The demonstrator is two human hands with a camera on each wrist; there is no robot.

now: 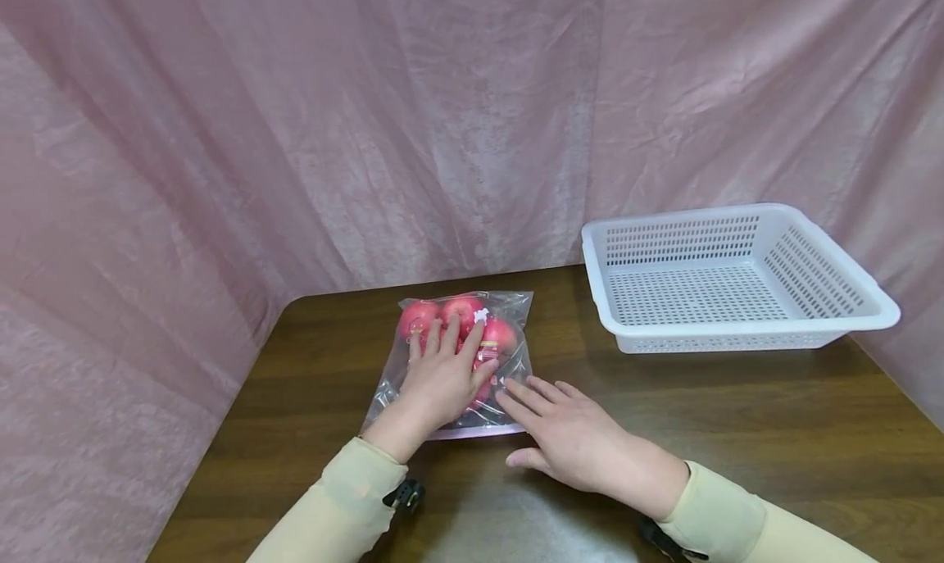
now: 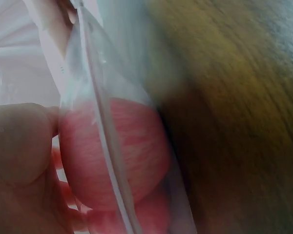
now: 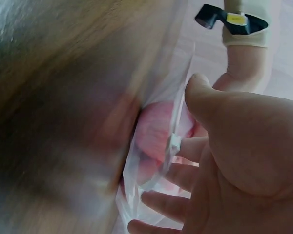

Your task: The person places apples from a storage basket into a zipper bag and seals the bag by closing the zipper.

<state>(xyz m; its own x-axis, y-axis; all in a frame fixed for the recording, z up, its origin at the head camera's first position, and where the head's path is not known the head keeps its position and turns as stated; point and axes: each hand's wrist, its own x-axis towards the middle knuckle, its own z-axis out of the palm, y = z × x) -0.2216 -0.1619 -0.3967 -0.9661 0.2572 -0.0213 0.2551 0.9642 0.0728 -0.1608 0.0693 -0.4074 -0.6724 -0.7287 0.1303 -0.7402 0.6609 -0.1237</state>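
Observation:
A clear zip bag point(image 1: 519, 305) with several red apples point(image 1: 500, 334) inside lies flat on the table. Its zip edge point(image 1: 479, 433) faces the person, and a small white slider point(image 3: 174, 143) shows on it in the right wrist view. The left hand point(image 1: 441, 383) rests on top of the bag with fingers spread over the apples. Close to the bag's near right corner is the right hand point(image 1: 568, 436), its fingers extended and the fingertips at the bag's edge; whether they touch the plastic I cannot tell. In the left wrist view an apple point(image 2: 136, 146) shows through the plastic.
A white plastic basket point(image 1: 737, 327) with slotted walls stands at the back right of the brown wooden table point(image 1: 295, 399). Pink curtains point(image 1: 442, 137) hang behind the table and along its left side.

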